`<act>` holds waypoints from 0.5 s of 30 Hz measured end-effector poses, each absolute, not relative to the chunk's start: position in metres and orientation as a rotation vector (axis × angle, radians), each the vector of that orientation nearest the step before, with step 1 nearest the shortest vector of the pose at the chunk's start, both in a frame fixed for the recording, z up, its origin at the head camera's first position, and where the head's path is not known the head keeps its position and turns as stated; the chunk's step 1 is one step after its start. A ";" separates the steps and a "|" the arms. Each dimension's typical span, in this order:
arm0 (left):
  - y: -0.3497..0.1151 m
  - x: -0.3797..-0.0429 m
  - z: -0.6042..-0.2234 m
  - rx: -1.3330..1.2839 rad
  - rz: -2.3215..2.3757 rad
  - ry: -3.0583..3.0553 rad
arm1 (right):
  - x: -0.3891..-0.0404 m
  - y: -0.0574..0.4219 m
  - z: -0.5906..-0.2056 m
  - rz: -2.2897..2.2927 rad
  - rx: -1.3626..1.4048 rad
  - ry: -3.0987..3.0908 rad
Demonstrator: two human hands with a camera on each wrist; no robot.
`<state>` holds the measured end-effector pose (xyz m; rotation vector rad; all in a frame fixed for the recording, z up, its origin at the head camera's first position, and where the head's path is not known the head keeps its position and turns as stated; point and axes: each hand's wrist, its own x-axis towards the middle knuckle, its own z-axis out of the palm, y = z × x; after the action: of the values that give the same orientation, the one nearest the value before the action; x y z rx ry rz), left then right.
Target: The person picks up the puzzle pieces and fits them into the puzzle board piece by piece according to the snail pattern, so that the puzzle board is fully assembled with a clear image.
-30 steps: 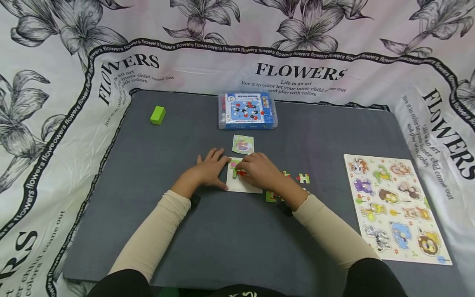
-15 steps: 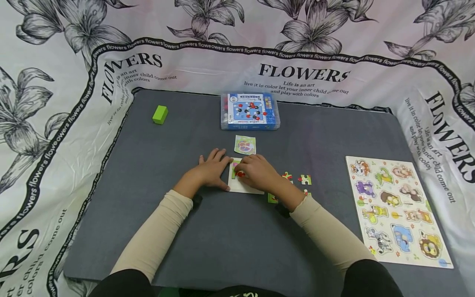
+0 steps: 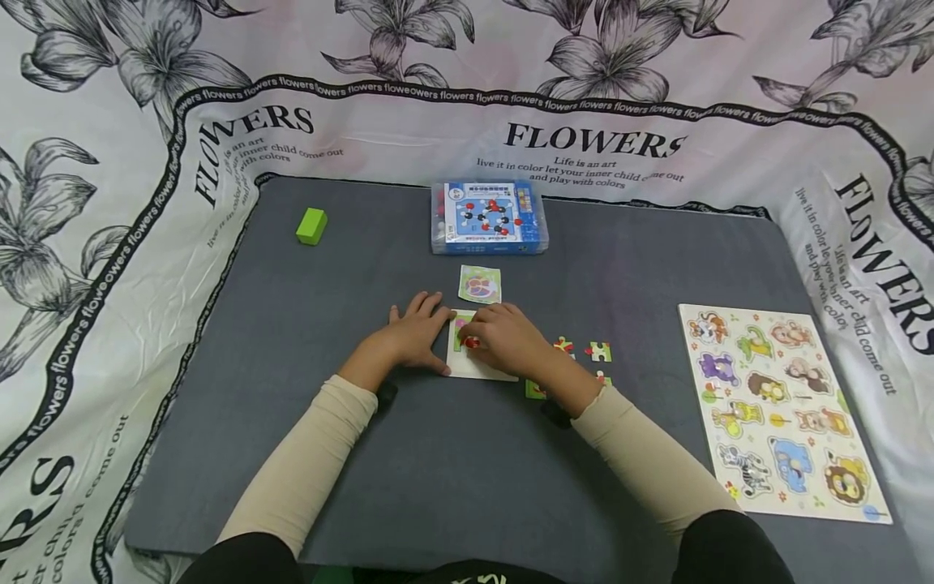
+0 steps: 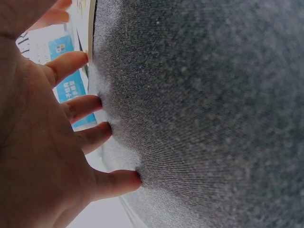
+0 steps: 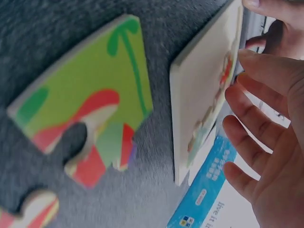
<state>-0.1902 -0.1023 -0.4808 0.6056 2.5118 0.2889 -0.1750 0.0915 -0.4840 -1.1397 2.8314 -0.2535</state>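
My left hand (image 3: pixel 409 337) lies with spread fingers on the grey table at the left edge of a small pale puzzle board (image 3: pixel 477 370). Its fingertips rest on the cloth, and one touches the board's edge in the left wrist view. Over the board, my right hand (image 3: pixel 507 339) pinches a red-marked puzzle piece (image 3: pixel 471 342) between thumb and finger; the hand partly hides it. Green pieces sit along the board's left side. To the right, a loose green-and-red puzzle piece (image 5: pixel 133 61) lies on the cloth, with other loose pieces (image 3: pixel 600 351) beyond it.
Just behind the board is a small picture card (image 3: pixel 480 284). A clear box with a blue label (image 3: pixel 489 217) stands at the back. A green block (image 3: pixel 311 226) sits at back left, and a large animal puzzle board (image 3: pixel 751 442) lies at right.
The right-hand fingers have shifted very slightly over the red-marked puzzle piece. My left hand stays at the board's edge, and the head view has swayed a little.
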 end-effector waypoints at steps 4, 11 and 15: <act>-0.102 -0.189 -0.481 0.606 0.311 2.518 | -0.173 0.102 -0.480 -0.286 -1.092 2.842; -0.102 -0.188 -0.482 0.612 0.318 2.534 | -0.167 0.136 -0.473 -0.360 -1.046 2.901; -0.102 -0.188 -0.480 0.610 0.330 2.534 | -0.163 0.160 -0.470 -0.376 -1.005 2.927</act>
<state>-0.1876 -0.1020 -0.4801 0.6098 2.5338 0.3299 -0.1628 0.1602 -0.4697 -1.0048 2.9271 -0.3760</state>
